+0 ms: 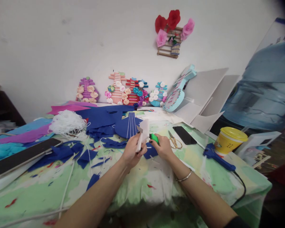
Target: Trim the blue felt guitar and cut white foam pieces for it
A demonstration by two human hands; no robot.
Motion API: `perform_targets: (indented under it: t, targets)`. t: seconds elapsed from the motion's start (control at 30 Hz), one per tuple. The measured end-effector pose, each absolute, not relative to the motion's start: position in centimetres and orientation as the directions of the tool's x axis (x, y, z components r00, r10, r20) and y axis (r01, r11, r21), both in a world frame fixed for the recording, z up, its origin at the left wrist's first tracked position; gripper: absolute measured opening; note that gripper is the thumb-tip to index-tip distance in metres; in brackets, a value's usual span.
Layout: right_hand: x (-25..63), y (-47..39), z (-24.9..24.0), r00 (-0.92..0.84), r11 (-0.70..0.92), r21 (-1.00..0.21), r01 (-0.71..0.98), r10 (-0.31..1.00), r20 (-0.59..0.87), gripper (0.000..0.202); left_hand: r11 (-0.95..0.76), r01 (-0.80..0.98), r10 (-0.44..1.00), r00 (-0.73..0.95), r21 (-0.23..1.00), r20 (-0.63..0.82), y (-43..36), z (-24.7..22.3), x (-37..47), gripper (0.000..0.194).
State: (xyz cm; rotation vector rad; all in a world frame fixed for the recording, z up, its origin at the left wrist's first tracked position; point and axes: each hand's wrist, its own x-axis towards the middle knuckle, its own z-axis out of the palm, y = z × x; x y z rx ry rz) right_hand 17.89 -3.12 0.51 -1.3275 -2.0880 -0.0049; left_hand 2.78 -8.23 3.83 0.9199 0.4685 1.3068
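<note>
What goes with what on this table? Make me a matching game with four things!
Things:
1. cutter
2. string pile
3. glue gun
4. white piece

Places and looks:
A. white and tangled
B. held in the left hand
C. blue, beside the yellow tub
D. green-handled, held in the right hand

Right pairs: 1-D, 2-A, 3-C, 4-B

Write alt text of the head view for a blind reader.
A person's left hand holds a white block, the right hand a green-handled cutter, its blade at the block, over a mottled green table cover. Blue fabric scraps, white string, scissors, a phone and a glue gun lie around; flower-trimmed crafts stand behind.
</note>
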Motion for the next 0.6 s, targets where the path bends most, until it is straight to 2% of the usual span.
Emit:
perform_targets:
  t: [0.27,0.47,0.6]
  targets:
    - [18.5,-2.4,0.1,-0.253,0.469,-0.337,0.817,0.816,0.520,0.045,0.052,-0.650,0.939,0.290,0.758,0.184,-8.1,3.9,2.5,0.029]
    - [18.6,-2.6,0.3,-0.230,0.451,-0.278,0.848,0.786,0.574,0.045,0.167,-0.603,0.939,0.339,0.780,0.062,-7.5,4.2,2.0,0.026]
    - [18.5,-2.7,0.3,-0.237,0.442,-0.247,0.862,0.784,0.574,0.046,0.185,-0.658,0.940,0.335,0.730,0.064,-7.1,4.2,1.8,0.029]
